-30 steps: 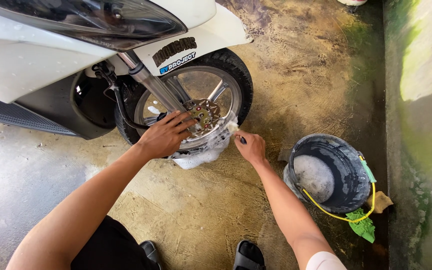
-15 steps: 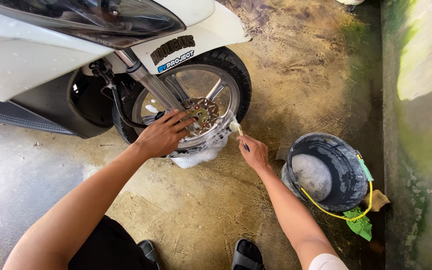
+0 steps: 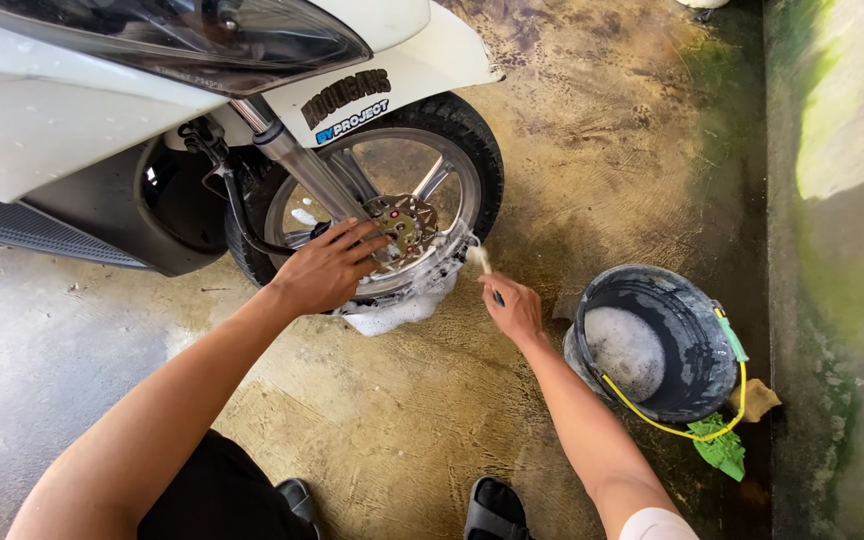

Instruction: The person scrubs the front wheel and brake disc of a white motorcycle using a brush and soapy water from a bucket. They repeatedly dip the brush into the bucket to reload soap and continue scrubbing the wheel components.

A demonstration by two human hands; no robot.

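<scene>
The front wheel (image 3: 452,140) of a white scooter (image 3: 62,110) stands on wet concrete, its lower rim covered in soap foam (image 3: 397,305). My left hand (image 3: 327,265) rests flat on the spokes next to the brake disc (image 3: 404,222). My right hand (image 3: 514,308) grips a small brush (image 3: 480,262), whose bristles touch the foamy tyre at the wheel's lower right.
A dark bucket (image 3: 697,335) of soapy water with a yellow handle stands to the right. A green cloth (image 3: 720,447) and a brown sponge (image 3: 755,398) lie beside it. A mossy concrete wall (image 3: 842,250) runs along the right. My sandalled feet (image 3: 492,508) are below.
My right hand has shifted the brush slightly along the tyre's lower right edge. My left hand has stayed on the spokes.
</scene>
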